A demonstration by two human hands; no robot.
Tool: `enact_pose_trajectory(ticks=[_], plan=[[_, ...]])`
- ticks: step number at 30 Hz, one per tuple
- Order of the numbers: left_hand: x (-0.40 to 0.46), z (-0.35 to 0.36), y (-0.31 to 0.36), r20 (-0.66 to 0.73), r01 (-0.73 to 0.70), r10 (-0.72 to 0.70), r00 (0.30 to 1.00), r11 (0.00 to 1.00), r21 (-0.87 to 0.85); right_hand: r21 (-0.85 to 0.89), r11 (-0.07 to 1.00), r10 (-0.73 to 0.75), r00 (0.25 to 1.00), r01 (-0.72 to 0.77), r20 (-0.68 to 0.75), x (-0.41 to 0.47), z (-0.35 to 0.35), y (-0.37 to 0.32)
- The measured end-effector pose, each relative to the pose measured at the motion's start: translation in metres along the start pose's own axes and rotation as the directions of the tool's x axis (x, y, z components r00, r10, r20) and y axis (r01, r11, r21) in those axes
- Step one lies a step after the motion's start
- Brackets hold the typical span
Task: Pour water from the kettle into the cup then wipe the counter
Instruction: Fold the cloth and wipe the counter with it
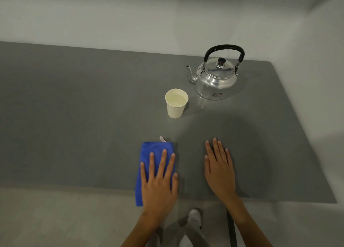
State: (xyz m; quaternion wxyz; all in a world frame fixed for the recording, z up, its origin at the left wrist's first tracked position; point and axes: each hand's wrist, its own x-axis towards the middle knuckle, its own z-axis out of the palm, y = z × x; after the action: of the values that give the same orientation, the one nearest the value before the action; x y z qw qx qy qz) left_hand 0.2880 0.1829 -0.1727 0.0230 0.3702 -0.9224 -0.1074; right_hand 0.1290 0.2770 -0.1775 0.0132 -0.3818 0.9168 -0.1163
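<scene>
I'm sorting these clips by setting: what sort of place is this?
Probably a bare kitchen-style counter against a plain wall: a metal kettle, a paper cup of water, a blue cloth.

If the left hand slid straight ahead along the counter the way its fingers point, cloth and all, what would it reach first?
Probably the paper cup. The left hand lies flat on the blue cloth, fingers pointing ahead and slightly right. Bare counter lies between. The line might pass just left of the cup; depth is unclear.

Materials and finishes

Kettle (214,79): polished, glossy metal with black plastic handle. Cup (176,103): matt off-white paper. Cloth (154,153): soft blue fabric. Surface (83,116): smooth grey, slight sheen.
</scene>
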Motion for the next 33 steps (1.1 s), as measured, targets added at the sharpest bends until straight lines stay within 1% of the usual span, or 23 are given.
enact_pose_trajectory(ticks=[2,4,8,11,15,18,22,25,28,33], plan=[[0.005,0.002,0.010,0.021,-0.075,0.075,0.997,0.996,0.038,-0.006,1.000,0.004,1.000,-0.004,-0.005,0.000,-0.001,-0.001],[0.017,0.002,0.012,0.028,-0.122,0.121,0.992,0.992,0.031,-0.015,1.000,0.005,1.000,-0.005,-0.014,-0.001,-0.002,-0.001],[0.053,-0.001,0.002,0.032,-0.143,0.143,0.989,0.990,-0.007,-0.023,1.000,0.007,1.000,-0.007,-0.005,-0.001,-0.001,-0.001],[0.086,-0.004,-0.020,0.014,-0.092,0.092,0.996,0.996,-0.016,-0.023,1.000,0.001,1.000,-0.001,-0.010,-0.001,-0.001,0.000],[0.110,-0.016,-0.061,-0.011,0.029,-0.030,0.999,0.999,-0.038,-0.022,1.000,-0.002,1.000,0.002,0.000,-0.002,-0.001,0.001],[0.094,-0.022,-0.077,-0.031,0.083,-0.085,0.996,0.995,-0.057,-0.019,1.000,0.002,1.000,-0.002,0.014,-0.001,-0.001,0.001],[0.045,-0.023,-0.083,-0.065,0.127,-0.133,0.989,0.988,-0.091,-0.010,1.000,0.000,1.000,0.000,0.021,0.000,-0.001,0.001],[0.011,-0.018,-0.077,-0.062,0.104,-0.109,0.992,0.992,-0.078,-0.019,1.000,0.004,1.000,-0.003,0.017,0.000,-0.002,0.000],[-0.004,-0.010,-0.055,-0.044,0.083,-0.085,0.995,0.995,-0.057,-0.037,0.999,0.011,1.000,-0.010,0.023,0.000,-0.001,0.000],[0.015,0.000,-0.014,0.008,-0.101,0.101,0.995,0.995,0.025,-0.041,0.999,0.020,1.000,-0.019,0.022,0.002,-0.002,-0.003]])
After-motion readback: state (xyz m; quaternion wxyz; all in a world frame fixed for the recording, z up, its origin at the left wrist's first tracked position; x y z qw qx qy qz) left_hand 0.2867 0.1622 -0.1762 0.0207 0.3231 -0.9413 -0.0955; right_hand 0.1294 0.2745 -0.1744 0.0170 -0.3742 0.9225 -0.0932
